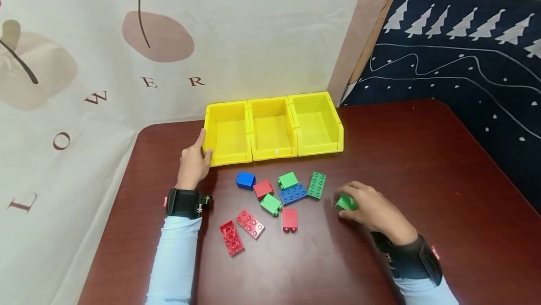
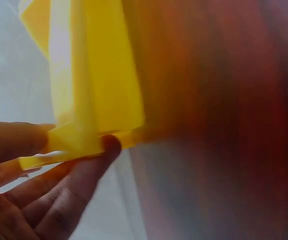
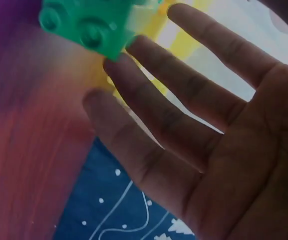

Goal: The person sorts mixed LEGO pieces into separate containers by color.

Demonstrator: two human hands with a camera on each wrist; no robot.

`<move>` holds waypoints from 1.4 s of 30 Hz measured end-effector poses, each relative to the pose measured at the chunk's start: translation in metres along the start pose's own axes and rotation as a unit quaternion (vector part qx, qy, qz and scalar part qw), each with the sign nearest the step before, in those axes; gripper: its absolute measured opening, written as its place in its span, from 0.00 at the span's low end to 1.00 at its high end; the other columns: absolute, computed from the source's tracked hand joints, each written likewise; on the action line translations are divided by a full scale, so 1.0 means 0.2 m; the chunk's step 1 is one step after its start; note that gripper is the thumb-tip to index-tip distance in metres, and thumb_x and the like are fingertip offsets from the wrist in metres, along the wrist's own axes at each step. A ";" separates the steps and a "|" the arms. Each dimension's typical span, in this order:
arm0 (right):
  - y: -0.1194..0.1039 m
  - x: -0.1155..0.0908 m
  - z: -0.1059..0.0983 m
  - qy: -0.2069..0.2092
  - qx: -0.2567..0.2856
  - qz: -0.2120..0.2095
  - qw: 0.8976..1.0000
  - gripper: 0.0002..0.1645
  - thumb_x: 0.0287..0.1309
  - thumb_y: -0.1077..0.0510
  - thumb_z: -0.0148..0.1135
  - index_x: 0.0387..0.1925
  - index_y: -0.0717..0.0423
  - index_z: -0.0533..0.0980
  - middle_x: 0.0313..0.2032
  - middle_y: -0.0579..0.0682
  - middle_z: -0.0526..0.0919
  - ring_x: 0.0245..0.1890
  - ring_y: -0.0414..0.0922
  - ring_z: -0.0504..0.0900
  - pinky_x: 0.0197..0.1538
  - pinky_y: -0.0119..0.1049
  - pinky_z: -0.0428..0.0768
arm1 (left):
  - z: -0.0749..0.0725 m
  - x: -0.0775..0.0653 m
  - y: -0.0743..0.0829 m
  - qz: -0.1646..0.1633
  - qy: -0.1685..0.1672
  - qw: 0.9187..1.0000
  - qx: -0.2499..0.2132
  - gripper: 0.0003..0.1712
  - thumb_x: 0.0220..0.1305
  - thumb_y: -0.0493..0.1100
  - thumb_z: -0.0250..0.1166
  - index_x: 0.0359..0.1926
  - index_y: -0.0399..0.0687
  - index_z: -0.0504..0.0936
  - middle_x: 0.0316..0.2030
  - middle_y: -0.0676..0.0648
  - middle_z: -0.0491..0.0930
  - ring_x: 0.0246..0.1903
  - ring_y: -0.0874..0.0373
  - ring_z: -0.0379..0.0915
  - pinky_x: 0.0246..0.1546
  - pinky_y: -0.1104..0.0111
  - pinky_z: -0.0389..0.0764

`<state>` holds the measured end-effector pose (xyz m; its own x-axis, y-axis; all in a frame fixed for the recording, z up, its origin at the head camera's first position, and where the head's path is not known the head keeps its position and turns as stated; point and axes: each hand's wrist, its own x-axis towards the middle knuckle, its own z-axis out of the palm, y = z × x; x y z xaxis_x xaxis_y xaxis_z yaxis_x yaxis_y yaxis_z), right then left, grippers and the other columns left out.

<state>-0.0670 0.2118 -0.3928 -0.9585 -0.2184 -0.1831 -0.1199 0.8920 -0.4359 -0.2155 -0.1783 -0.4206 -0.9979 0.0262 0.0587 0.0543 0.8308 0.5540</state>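
In the head view, my left hand [image 1: 194, 164] is at the left end of a row of three yellow bins, gripping the leftmost bin [image 1: 230, 159] by its near left corner. The left wrist view has thumb and fingers on either side of the yellow bin's rim [image 2: 79, 142]. On the right, my right hand [image 1: 374, 206] holds a green toy building brick [image 1: 346, 202] between thumb and fingers, low over the table. Round studs show on that green brick [image 3: 86, 27] in the right wrist view, with fingertips at its edge.
Loose bricks lie between the hands: a blue brick [image 1: 245, 180], a longer blue one [image 1: 293, 194], a dark green one [image 1: 316, 185], light green ones [image 1: 271, 205], and several red ones [image 1: 250, 224]. One red brick [image 1: 232, 238] lies hollow side up. A printed cloth [image 1: 253, 23] hangs behind.
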 end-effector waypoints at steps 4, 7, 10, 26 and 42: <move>-0.01 0.02 0.02 -0.011 -0.009 0.007 1.000 0.22 0.47 0.61 0.76 0.46 0.59 0.80 0.42 0.55 0.80 0.38 0.48 0.76 0.39 0.43 0.82 | 0.00 0.00 0.00 0.003 0.012 1.000 0.008 0.39 0.73 0.43 0.56 0.78 0.51 0.48 0.24 0.40 0.65 0.21 0.50 0.58 0.28 0.65 0.68; -0.01 0.03 0.03 -0.003 -0.019 -0.001 1.000 0.20 0.47 0.64 0.75 0.44 0.61 0.80 0.38 0.52 0.80 0.35 0.46 0.75 0.36 0.39 0.79 | 0.00 0.00 -0.01 0.003 0.016 1.000 0.009 0.38 0.72 0.42 0.56 0.77 0.50 0.50 0.21 0.44 0.62 0.18 0.53 0.55 0.24 0.67 0.63; -0.01 0.03 0.04 0.010 -0.024 -0.010 1.000 0.18 0.46 0.64 0.75 0.41 0.60 0.80 0.33 0.50 0.79 0.32 0.45 0.73 0.34 0.37 0.76 | 0.01 0.00 -0.01 0.003 0.015 1.000 0.004 0.39 0.72 0.42 0.57 0.77 0.50 0.50 0.20 0.44 0.62 0.17 0.54 0.54 0.22 0.67 0.62; -0.06 0.07 -0.03 0.065 -0.007 0.006 0.998 0.27 0.48 0.62 0.75 0.52 0.62 0.79 0.42 0.60 0.84 0.33 0.47 0.77 0.35 0.42 0.81 | 0.02 0.01 -0.01 -0.003 0.011 1.000 -0.002 0.39 0.72 0.42 0.57 0.78 0.54 0.49 0.21 0.43 0.63 0.21 0.52 0.56 0.25 0.66 0.64; -0.24 0.73 -0.48 0.101 -0.012 0.031 0.994 0.31 0.58 0.56 0.68 0.61 0.65 0.73 0.53 0.66 0.80 0.47 0.57 0.78 0.52 0.49 0.80 | -0.01 0.00 -0.01 -0.010 0.009 1.000 -0.022 0.38 0.71 0.42 0.57 0.77 0.52 0.52 0.21 0.44 0.63 0.20 0.53 0.54 0.23 0.67 0.62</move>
<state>-0.2260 0.1744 -0.3131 -0.9963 -0.0808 -0.0277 -0.0626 0.9114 -0.4068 -0.2152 -0.1808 -0.4206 -0.9981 -0.0013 0.0616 0.0354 0.8058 0.5912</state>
